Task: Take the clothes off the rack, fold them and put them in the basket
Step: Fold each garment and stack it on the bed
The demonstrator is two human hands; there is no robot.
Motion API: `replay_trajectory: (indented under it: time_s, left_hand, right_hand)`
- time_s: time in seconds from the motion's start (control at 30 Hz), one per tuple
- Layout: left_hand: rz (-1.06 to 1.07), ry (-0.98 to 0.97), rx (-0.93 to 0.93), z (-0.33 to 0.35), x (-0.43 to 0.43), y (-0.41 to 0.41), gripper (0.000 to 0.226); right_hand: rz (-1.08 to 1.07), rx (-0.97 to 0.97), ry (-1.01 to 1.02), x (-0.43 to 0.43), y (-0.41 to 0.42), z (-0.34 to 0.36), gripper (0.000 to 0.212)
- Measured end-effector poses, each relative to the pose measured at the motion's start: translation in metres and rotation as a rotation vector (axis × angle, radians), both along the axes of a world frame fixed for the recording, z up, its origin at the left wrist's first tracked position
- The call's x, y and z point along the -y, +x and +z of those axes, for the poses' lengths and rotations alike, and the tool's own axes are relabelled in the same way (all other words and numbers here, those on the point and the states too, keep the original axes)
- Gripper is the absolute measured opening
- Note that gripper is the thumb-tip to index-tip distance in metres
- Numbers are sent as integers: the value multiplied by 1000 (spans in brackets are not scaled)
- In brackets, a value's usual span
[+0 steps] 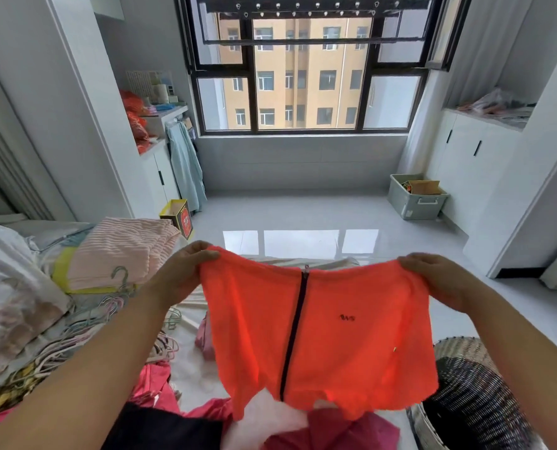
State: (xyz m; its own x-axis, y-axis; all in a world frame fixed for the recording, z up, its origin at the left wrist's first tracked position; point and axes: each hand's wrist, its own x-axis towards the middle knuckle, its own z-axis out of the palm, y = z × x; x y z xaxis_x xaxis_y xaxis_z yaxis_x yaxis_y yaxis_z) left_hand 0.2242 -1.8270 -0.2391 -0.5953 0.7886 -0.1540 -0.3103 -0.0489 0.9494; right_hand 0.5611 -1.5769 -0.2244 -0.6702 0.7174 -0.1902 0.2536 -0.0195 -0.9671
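Observation:
An orange zip-front garment (351,336) with a black zipper hangs spread in front of me above the bed. My left hand (181,271) grips its upper left corner and my right hand (439,280) grips its upper right corner. A woven basket (465,349) with a dark inside stands at the lower right, partly behind the garment. Red and pink clothes (335,430) lie loose on the bed below the garment. The drying rack (303,9) hangs bare at the top of the window.
A pile of folded pink striped clothes (121,251) and several hangers (108,313) lie on the bed at the left. A grey storage box (415,198) sits on the floor by the right cabinets. A yellow carton (178,217) stands by the left cabinet.

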Motion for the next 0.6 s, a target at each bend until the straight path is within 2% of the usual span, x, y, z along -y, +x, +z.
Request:
replay_trajectory:
  time_s: [0.07,0.1,0.17,0.27,0.4,0.47,0.6]
  left_hand:
    - [-101,-30,39,0,5,5,3]
    - [-147,-91,38,-2,6,11,6]
    - [-166,-272,13,-9,4,19,19]
    - [-190,-599,-130,-10,3,20,15]
    - [-381,-859,-325,-5,9,20,18]
    - [-344,-839,-389,-1,11,27,17]
    - [-58,-504,-364,-4,15,35,14]
  right_hand:
    - [-8,-158,-8,-4,4,4,36]
    - [-13,-148,21,-5,5,3,35]
    - [-24,-38,154,-4,4,-4,14]
    - [-23,92,395,-4,2,-8,18]
    - [-85,59,625,-7,-4,7,17]
    - [42,163,675,-11,-4,7,17]
    - [414,603,674,-25,9,-14,16]
